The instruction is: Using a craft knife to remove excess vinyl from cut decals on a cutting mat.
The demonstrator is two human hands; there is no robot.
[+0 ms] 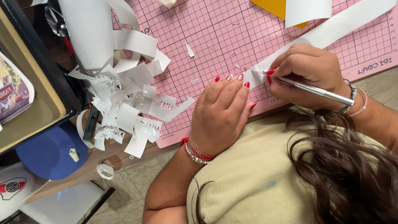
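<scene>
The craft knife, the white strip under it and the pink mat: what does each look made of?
Craft knife in the right hand: likely metal, a slim silvery handle with a bright sheen.
White strip: thin matte paper or light card, judging by its flat lie and crisp cut edges.
Pink mat: probably soft plastic or rubbery sheet, matte, printed with a grid; the left hand rests on it.

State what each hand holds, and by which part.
Right hand grips a silver craft knife near its blade end. Left hand holds nothing, pressing the white paper strip flat.
</scene>
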